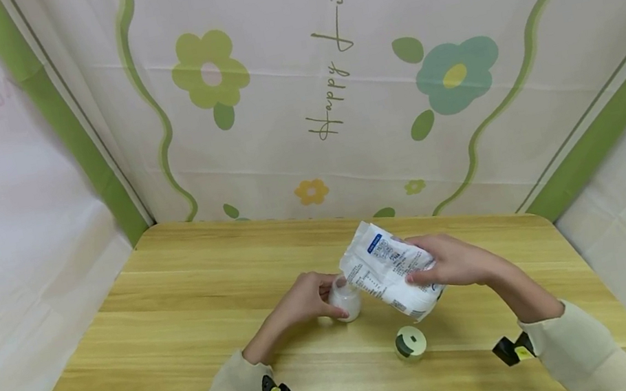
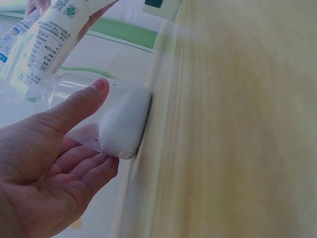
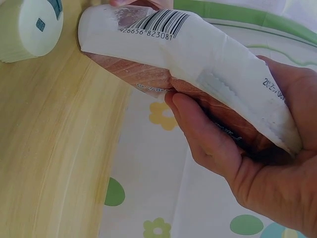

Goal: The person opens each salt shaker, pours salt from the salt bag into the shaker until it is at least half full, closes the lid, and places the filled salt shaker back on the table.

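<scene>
A small clear jar [image 1: 347, 304] stands upright on the wooden table with white powder [image 2: 124, 124] in its lower part. My left hand [image 1: 305, 300] grips it from the left, the thumb along its near side and the fingers around the far side. In my right hand [image 1: 455, 259] is a white printed bag [image 1: 386, 273], held between thumb and fingers. The bag tilts left, its torn-looking end right at the jar's mouth. Its underside shows a barcode and a brownish panel [image 3: 131, 69] in the right wrist view. Part of the jar's mouth is hidden behind the bag.
A pale green round lid [image 1: 411, 343] with a dark patch lies on the table [image 1: 188, 343], nearer me than the bag. Behind the table's far edge hangs a flower-printed cloth [image 1: 277, 132], and white cloth walls close off both sides.
</scene>
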Motion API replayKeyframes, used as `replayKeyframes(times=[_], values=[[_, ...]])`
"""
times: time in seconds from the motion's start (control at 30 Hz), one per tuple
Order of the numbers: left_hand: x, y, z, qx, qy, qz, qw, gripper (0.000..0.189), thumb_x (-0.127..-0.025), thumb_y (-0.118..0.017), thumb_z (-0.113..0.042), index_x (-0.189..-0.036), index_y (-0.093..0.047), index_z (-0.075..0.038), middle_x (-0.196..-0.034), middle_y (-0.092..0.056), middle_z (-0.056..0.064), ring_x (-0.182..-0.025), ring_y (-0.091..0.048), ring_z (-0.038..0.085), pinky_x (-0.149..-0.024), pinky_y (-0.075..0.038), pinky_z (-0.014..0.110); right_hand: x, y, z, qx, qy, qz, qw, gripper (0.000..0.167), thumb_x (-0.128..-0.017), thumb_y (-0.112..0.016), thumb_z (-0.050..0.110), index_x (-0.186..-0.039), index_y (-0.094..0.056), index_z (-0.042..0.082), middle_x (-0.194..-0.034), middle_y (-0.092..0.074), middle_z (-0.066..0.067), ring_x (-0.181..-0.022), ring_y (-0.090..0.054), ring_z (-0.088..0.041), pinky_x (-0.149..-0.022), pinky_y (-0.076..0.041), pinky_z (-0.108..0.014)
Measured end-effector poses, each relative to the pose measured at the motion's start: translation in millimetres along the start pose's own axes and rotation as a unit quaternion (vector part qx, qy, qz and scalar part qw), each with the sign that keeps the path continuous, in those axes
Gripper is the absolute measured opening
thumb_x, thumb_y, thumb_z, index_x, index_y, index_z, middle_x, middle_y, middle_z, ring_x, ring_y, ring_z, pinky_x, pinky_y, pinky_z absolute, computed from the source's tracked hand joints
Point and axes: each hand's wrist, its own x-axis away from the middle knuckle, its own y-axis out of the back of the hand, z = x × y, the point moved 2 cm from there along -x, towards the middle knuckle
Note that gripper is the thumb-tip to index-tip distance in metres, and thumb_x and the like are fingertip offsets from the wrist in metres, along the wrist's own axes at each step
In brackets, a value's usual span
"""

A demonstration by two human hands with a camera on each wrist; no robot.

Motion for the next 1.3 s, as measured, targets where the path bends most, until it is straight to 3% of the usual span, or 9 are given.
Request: replayKeyframes(times=[0.47,1.3], values=[[0.0,-0.8,1.7,-0.001,-0.004,0.000,1.0000,0.057,-0.072,-0.090,-0.013,-0.123,-0.069,-0.002,-0.119,-0.072,0.013,-0.100,-0.068,0.013,-0.084,-0.058,0.027,-0.2,-1.3,-0.2,0.007,-0.004,0.003,1.0000,0.061,-0.092,-0.069,0.019,-0.143,-0.045,-0.006,-0.106,-0.072,-0.008,-0.082,-0.068,-0.010,-0.073,-0.055,-0.025],[-1.4,-0.7,3.5,0.004,-0.003,-0.001,1.0000,0.057,-0.072,-0.090,-0.015,-0.123,-0.069,-0.004,-0.120,-0.072,0.013,-0.103,-0.070,0.016,-0.085,-0.058,0.027,-1.8,1.1,1.7,0.004,-0.006,0.009,0.9999,0.050,-0.092,-0.069,0.018,-0.134,-0.053,-0.003,-0.102,-0.072,-0.006,-0.081,-0.069,-0.011,-0.070,-0.056,-0.026]])
